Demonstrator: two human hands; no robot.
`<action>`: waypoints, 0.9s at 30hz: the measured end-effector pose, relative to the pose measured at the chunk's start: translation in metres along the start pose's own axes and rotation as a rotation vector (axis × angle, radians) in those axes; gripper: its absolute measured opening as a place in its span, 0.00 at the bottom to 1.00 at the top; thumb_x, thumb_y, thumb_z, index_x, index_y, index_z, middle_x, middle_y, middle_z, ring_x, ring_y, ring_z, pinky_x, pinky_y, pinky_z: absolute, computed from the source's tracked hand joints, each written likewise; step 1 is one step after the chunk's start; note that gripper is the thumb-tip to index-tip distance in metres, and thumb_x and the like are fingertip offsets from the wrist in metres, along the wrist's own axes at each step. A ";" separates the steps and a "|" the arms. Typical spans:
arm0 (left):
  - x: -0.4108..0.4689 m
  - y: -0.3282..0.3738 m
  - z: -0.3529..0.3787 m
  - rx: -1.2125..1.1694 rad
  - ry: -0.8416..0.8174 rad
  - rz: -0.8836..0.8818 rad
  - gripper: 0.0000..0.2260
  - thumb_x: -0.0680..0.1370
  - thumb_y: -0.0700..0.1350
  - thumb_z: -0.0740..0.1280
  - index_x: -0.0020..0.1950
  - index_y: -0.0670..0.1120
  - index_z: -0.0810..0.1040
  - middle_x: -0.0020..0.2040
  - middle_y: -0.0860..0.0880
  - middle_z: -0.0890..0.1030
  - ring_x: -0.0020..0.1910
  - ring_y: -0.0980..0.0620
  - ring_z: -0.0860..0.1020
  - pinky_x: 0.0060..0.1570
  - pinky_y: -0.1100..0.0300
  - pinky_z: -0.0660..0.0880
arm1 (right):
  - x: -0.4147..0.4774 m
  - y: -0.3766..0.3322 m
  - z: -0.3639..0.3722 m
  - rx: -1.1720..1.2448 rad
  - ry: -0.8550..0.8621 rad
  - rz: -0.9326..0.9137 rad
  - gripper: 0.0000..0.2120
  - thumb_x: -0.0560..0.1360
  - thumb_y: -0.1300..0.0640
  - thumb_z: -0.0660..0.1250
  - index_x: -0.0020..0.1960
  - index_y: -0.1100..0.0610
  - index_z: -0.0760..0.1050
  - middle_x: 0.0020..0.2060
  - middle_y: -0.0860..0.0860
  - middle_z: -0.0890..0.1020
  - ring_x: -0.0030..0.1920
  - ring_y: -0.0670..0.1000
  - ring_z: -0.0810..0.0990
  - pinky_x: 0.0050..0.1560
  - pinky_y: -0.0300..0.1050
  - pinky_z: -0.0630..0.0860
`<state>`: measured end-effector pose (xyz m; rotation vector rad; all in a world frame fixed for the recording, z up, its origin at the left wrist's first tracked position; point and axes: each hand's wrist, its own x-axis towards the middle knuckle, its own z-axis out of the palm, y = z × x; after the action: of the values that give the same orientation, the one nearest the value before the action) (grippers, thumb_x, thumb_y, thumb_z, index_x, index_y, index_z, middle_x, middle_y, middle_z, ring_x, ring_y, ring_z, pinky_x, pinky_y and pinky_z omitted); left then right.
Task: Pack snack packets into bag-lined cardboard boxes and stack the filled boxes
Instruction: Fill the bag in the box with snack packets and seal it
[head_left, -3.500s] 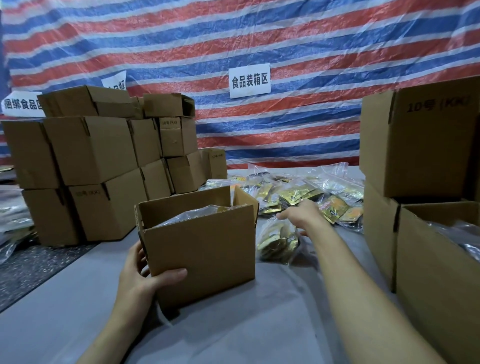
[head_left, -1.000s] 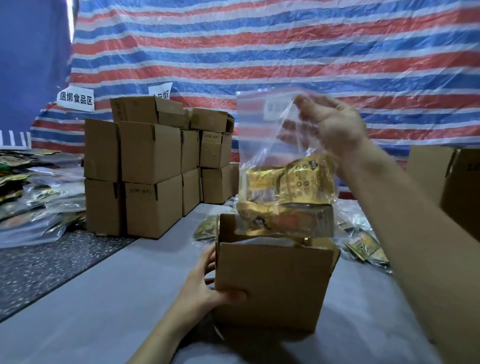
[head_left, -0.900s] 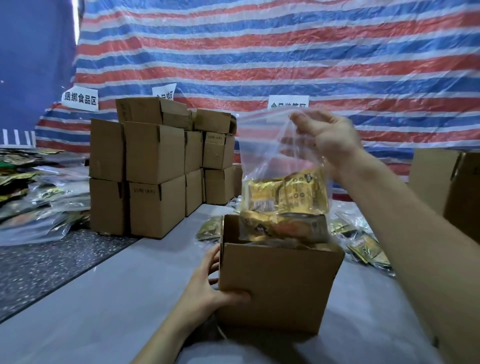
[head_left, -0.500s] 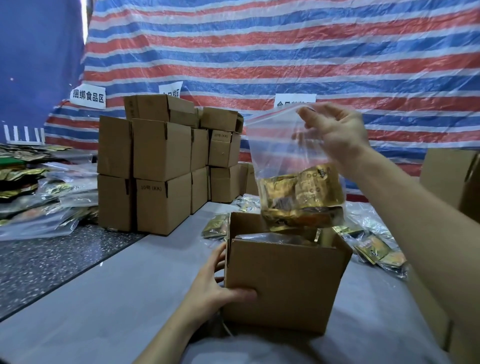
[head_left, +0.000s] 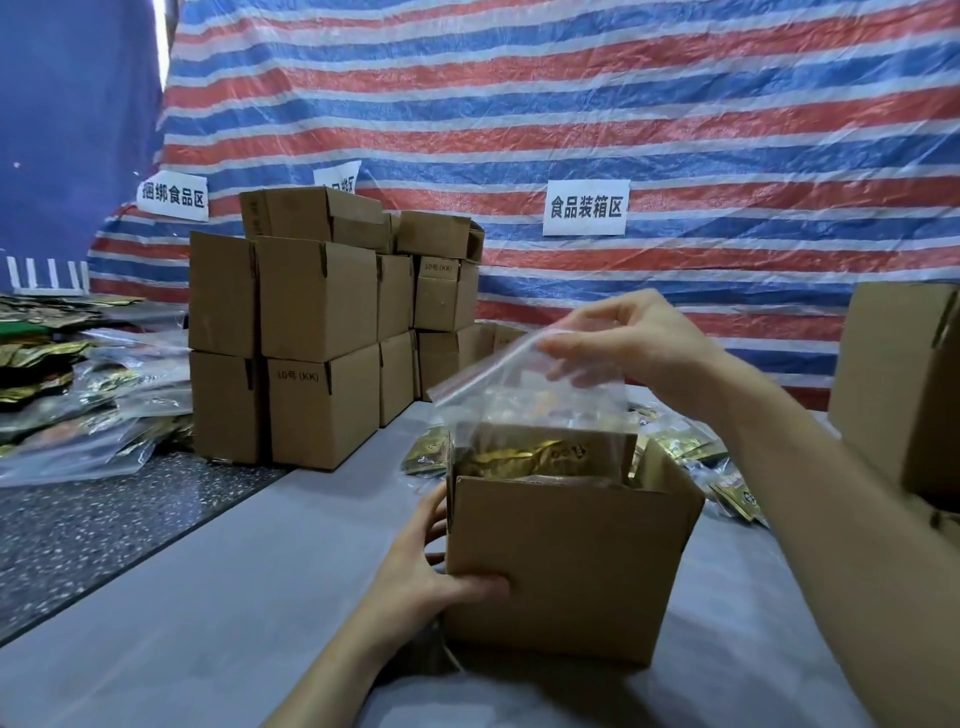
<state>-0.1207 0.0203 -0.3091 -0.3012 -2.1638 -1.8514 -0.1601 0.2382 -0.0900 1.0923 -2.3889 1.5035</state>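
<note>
Pinching the top strip of a clear zip bag (head_left: 530, 395), the right hand (head_left: 639, 343) hangs over the open cardboard box (head_left: 566, 566). Its fingertips are drawn together against the thumb on the plastic, and the other fingers are loosely curled behind them. The bag's upper part stands above the box rim, slack and wrinkled. Its lower part, holding the gold snack packets (head_left: 524, 457), sits down inside the box. Whether the packets rest on the box floor cannot be told.

The left hand (head_left: 421, 577) grips the box at its near left corner. The thumb lies flat across the near face, low down. The fingers wrap round onto the left side wall, spread a little apart. The box stands upright on the grey table cover (head_left: 208, 623) with its flaps up.

Loose packets (head_left: 727, 483) lie on the cover just right of the box and beyond it, and a few more show at its far left corner. A stack of closed boxes (head_left: 317, 332) stands far left, two layers high with smaller boxes on top. Left of that stack, a heap of bagged packets (head_left: 78, 405) spreads over a dark speckled surface (head_left: 78, 530). Another carton (head_left: 904, 389) stands at the right edge of the scene.

A red, white and blue striped tarp (head_left: 571, 104) hangs behind everything. A white paper sign (head_left: 586, 208) with printed characters is fixed to it above the right hand, and a second sign (head_left: 173, 196) hangs further left.
</note>
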 end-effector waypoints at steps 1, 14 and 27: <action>0.000 -0.001 0.000 -0.001 -0.002 0.004 0.45 0.54 0.54 0.84 0.69 0.62 0.72 0.62 0.54 0.82 0.63 0.54 0.79 0.59 0.57 0.78 | -0.008 0.004 -0.002 -0.012 0.034 0.019 0.11 0.68 0.51 0.77 0.46 0.56 0.87 0.41 0.55 0.87 0.43 0.52 0.87 0.43 0.41 0.82; 0.001 -0.005 -0.002 -0.011 0.002 -0.004 0.46 0.54 0.51 0.84 0.71 0.54 0.73 0.59 0.55 0.84 0.55 0.57 0.83 0.48 0.67 0.79 | -0.046 0.026 -0.008 -0.162 -0.050 0.158 0.09 0.73 0.48 0.74 0.43 0.54 0.86 0.41 0.52 0.87 0.45 0.51 0.87 0.51 0.50 0.83; -0.002 -0.006 0.000 0.022 -0.011 0.026 0.44 0.53 0.48 0.83 0.69 0.48 0.74 0.55 0.53 0.85 0.53 0.55 0.84 0.45 0.65 0.79 | -0.047 0.037 -0.007 -0.244 -0.123 0.374 0.13 0.83 0.59 0.63 0.46 0.58 0.84 0.39 0.53 0.87 0.40 0.51 0.87 0.44 0.51 0.84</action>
<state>-0.1205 0.0189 -0.3157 -0.3343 -2.1759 -1.8154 -0.1505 0.2769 -0.1345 0.7344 -2.8935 1.2129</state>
